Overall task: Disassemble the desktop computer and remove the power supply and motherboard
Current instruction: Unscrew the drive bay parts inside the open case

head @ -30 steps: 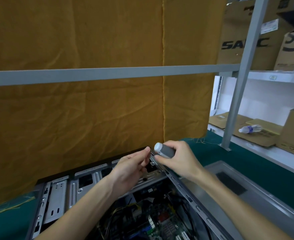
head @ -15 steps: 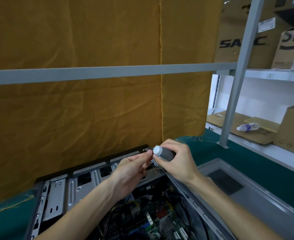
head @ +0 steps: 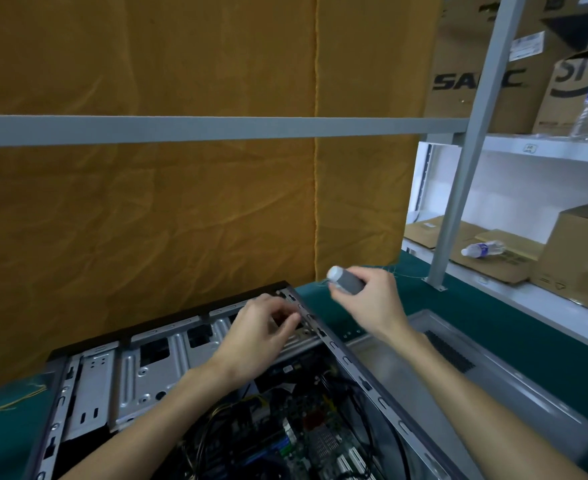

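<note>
1. The open computer case (head: pixel 140 372) lies on its side on the green bench (head: pixel 465 317), in front of the yellow cloth (head: pixel 181 220). The motherboard (head: pixel 306 441) is seated in the case floor, lower centre of the view, with cables (head: pixel 230 420) across it.
2. The power supply is not clearly identifiable; the dark block under the left wrist may be it. Cannot confirm.
3. Right hand (head: pixel 372 303) is off the case, above its far corner, fingers wrapped round the grey handle of a screwdriver (head: pixel 346 280). The shaft and tip are hidden.
4. Left hand (head: pixel 261 330) is at the top rail near the far corner, fingers curled with the tips together as if pinching something small, perhaps a screw. Object not visible.
5. The detached side panel (head: pixel 476 368) lies flat to the right of the case.
6. Handling judgement, motherboard: light, thin, somewhat flexible, fragile. Grip by the bare edges only, lift level, and avoid the components and connectors. Unplug the cables first.
7. Handling judgement, power supply: a heavy, rigid metal box. Support it from beneath once it is unscrewed. The case's sheet-metal edges look sharp.
</note>
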Demonstrator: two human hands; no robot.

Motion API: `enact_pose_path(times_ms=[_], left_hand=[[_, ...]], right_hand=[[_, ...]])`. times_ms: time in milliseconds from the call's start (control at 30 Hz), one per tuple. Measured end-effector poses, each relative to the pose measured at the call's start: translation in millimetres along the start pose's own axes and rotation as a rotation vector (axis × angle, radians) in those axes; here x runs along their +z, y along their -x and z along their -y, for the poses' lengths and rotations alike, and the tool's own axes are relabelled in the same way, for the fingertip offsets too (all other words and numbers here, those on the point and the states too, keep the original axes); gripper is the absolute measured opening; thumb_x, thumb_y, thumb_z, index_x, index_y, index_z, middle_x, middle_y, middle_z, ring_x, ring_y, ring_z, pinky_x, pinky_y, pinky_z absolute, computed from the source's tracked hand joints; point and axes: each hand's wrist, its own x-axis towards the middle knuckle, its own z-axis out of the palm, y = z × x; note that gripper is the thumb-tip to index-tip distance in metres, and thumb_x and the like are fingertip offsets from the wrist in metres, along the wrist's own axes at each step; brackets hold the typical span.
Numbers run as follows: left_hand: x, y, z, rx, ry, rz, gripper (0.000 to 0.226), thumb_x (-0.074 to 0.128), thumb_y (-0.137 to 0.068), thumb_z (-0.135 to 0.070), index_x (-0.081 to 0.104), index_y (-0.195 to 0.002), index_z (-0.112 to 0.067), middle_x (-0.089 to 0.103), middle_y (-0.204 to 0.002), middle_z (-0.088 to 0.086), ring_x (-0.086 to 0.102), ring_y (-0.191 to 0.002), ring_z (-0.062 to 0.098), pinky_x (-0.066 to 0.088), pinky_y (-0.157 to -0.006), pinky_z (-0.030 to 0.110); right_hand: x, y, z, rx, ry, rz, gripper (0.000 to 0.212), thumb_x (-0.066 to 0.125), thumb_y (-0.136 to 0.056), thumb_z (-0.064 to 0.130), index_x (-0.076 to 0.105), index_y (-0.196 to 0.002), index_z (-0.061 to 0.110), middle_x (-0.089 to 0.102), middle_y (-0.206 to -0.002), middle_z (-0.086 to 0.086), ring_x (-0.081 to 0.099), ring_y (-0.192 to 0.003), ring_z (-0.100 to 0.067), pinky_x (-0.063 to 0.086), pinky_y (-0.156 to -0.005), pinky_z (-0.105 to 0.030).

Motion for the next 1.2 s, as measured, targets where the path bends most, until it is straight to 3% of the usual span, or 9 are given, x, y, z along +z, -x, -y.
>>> enact_pose_path(times_ms=[67,167,233,367,667,833,933,1067,1200], left_hand=[[-3,0,11,0.027,-0.113,0.096,0.017,0.058,-0.1,-0.044,0.069,-0.11,-0.037,0.058,-0.103,-0.022,0.053,-0.1,0.0,0.045,-0.084,0.022],[-6,-1,23,0.019,-0.188,0.107,0.02,0.056,-0.1,-0.047,0.066,-0.115,-0.038,0.054,-0.109,-0.022,0.045,-0.106,0.002,0.043,-0.093,0.028],[-6,-1,25,0.033,-0.209,0.107,0.021,0.054,-0.1,-0.05,0.065,-0.115,-0.04,0.052,-0.11,-0.024,0.042,-0.107,0.002,0.041,-0.095,0.028],[-5,-1,27,0.043,-0.226,0.122,0.021,0.053,-0.1,-0.049,0.065,-0.114,-0.04,0.05,-0.111,-0.025,0.04,-0.111,0.003,0.039,-0.096,0.027],[-3,-5,33,0.038,-0.194,0.116,0.015,0.057,-0.099,-0.041,0.067,-0.11,-0.038,0.05,-0.114,-0.025,0.04,-0.114,0.002,0.038,-0.098,0.026],[-3,-3,30,0.069,-0.234,0.115,0.016,0.055,-0.099,-0.044,0.067,-0.109,-0.039,0.05,-0.111,-0.025,0.04,-0.109,0.003,0.041,-0.096,0.03],[-6,0,23,0.1,-0.272,0.135,0.03,0.051,-0.097,-0.058,0.065,-0.115,-0.039,0.051,-0.115,-0.021,0.041,-0.112,0.004,0.041,-0.1,0.034],[-6,9,19,0.137,-0.416,0.302,0.07,0.043,-0.079,-0.088,0.048,-0.135,-0.047,0.042,-0.132,-0.019,0.036,-0.122,0.004,0.037,-0.107,0.035],[-4,13,23,0.189,-0.541,0.367,0.1,0.056,-0.065,-0.092,0.025,-0.149,-0.047,0.029,-0.146,-0.02,0.023,-0.134,0.007,0.026,-0.115,0.034]], right_hand=[[-10,-9,-38,0.194,0.099,-0.014,0.033,0.081,-0.079,0.025,0.057,-0.057,0.022,0.046,-0.048,0.012,0.039,-0.048,-0.006,0.03,-0.047,-0.024],[-9,-9,-88,0.451,0.338,0.138,0.021,0.082,-0.079,0.026,0.064,-0.069,0.023,0.063,-0.063,0.009,0.061,-0.06,-0.015,0.046,-0.055,-0.027],[-1,-6,-112,0.52,0.484,0.271,0.013,0.081,-0.082,0.027,0.069,-0.08,0.022,0.069,-0.075,0.004,0.067,-0.071,-0.016,0.053,-0.063,-0.029],[9,-7,-132,0.552,0.645,0.378,0.01,0.075,-0.084,0.027,0.069,-0.085,0.019,0.068,-0.082,0.0,0.065,-0.075,-0.02,0.05,-0.065,-0.031],[5,-12,-136,0.725,0.427,0.406,0.023,0.08,-0.081,0.027,0.068,-0.096,0.015,0.067,-0.09,-0.001,0.065,-0.085,-0.021,0.046,-0.07,-0.03],[-11,19,-124,0.745,0.381,0.435,0.015,0.069,-0.09,0.024,0.065,-0.096,0.011,0.068,-0.085,-0.008,0.066,-0.069,-0.021,0.049,-0.053,-0.026],[-22,45,-117,0.695,0.534,0.421,0.014,0.07,-0.09,0.027,0.065,-0.093,0.014,0.069,-0.091,-0.007,0.069,-0.079,-0.025,0.056,-0.067,-0.034],[-27,59,-107,0.714,0.569,0.357,0.022,0.076,-0.088,0.033,0.064,-0.101,0.02,0.071,-0.098,-0.001,0.069,-0.089,-0.022,0.058,-0.082,-0.04],[-27,57,-88,0.659,0.669,0.378,0.034,0.078,-0.085,0.038,0.063,-0.112,0.022,0.069,-0.113,-0.002,0.066,-0.103,-0.023,0.055,-0.088,-0.037]])
